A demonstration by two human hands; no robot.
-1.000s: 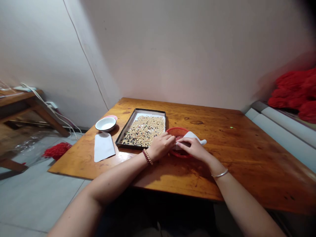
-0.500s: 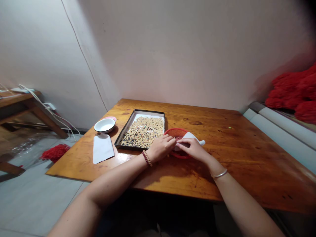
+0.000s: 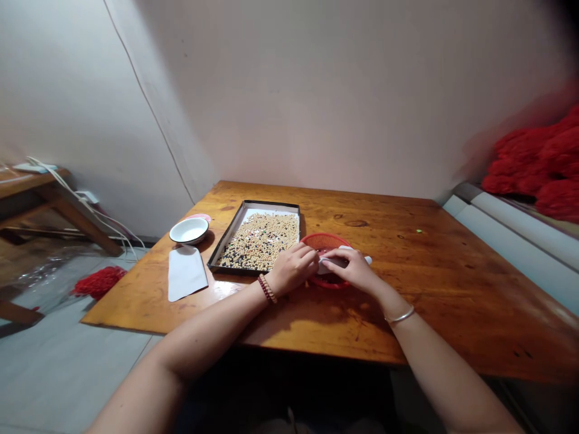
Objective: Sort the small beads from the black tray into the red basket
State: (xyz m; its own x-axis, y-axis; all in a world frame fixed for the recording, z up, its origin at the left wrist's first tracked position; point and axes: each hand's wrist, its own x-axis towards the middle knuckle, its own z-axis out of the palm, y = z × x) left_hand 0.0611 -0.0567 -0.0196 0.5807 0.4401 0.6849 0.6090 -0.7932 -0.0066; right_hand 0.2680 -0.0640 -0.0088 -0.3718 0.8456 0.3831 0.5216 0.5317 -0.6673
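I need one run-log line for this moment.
left hand: at red basket, grip unclear | right hand: holding white piece at basket | tray: beads inside

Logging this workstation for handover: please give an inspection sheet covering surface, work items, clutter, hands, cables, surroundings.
Surface: dark-marked wooden table.
Work items: tray of small round pieces; red basket; partly hidden white item.
Clutter: white bowl, flat white piece; green scrap.
Hands: left hand and right hand together at the basket; grip unclear.
Cables: white cables by the side table; cord along the wall.
Surroundings: red bundle on floor; red heap at right.
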